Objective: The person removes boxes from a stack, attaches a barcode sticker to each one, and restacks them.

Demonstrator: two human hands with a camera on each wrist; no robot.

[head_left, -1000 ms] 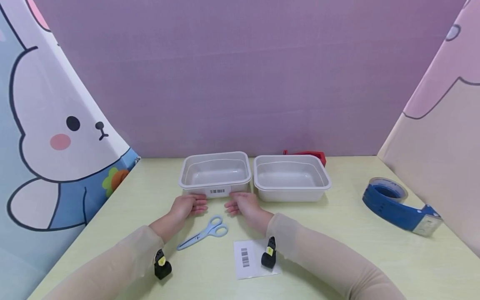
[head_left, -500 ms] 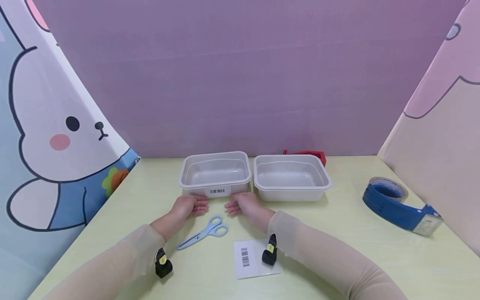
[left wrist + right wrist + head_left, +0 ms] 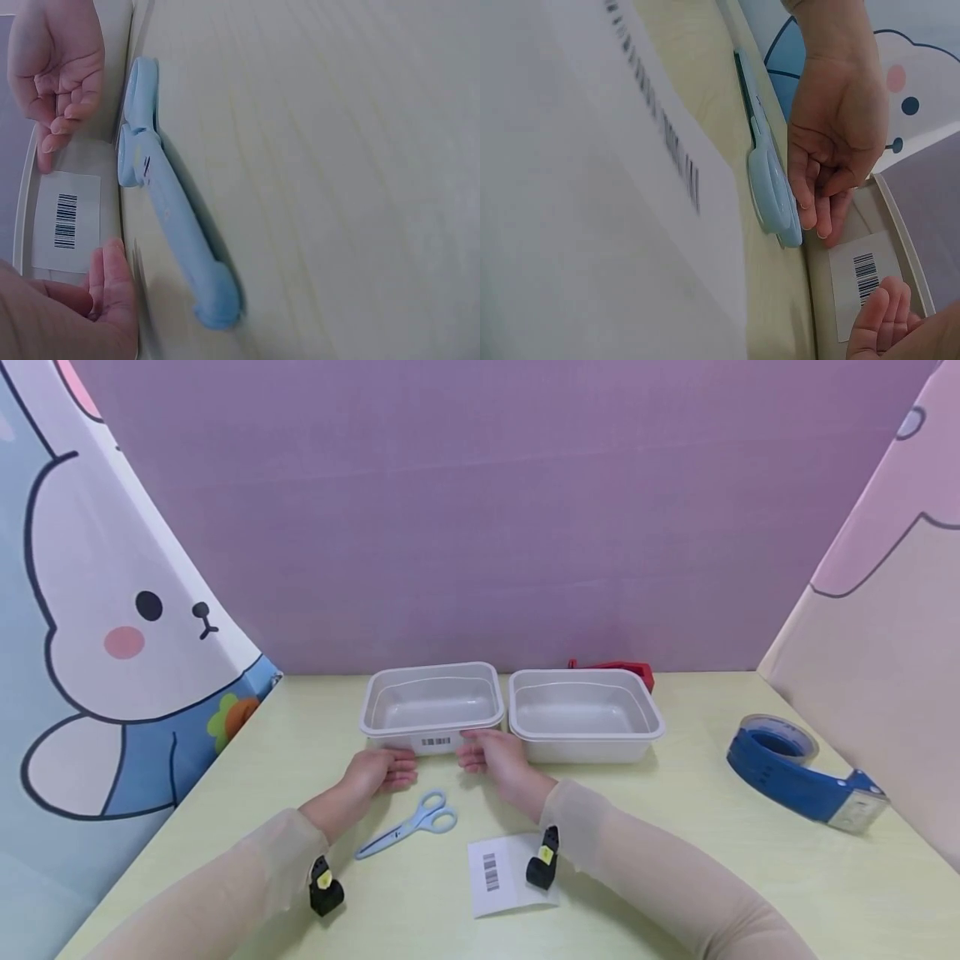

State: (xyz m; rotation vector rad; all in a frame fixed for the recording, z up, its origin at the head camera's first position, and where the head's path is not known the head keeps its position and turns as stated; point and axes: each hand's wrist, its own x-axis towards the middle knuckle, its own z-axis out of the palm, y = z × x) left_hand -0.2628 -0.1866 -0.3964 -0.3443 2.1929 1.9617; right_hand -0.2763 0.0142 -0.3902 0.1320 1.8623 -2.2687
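The left plastic container (image 3: 390, 685), whitish and rectangular, carries a white barcode label (image 3: 45, 225) on its near side. At the label's left end my left hand (image 3: 378, 771) touches the container's lower front with extended fingers. My right hand (image 3: 501, 762) has relaxed fingers at the label's right end, a little higher up, overlapping it in the head view. Neither hand holds anything. Light blue scissors (image 3: 416, 823) lie on the table just in front of the hands. A white sheet with a barcode (image 3: 498, 893) lies below my right wrist.
A second whitish container (image 3: 588, 750) stands close at the right. Part of a red object (image 3: 633, 668) shows behind it. A blue tape dispenser with a roll of tape (image 3: 795, 785) lies at the far right. Fabric walls (image 3: 480, 527) enclose the table.
My right hand has moved slightly up along the label, its fingers higher on the container's front. My left hand, the containers and the scissors have kept their places.
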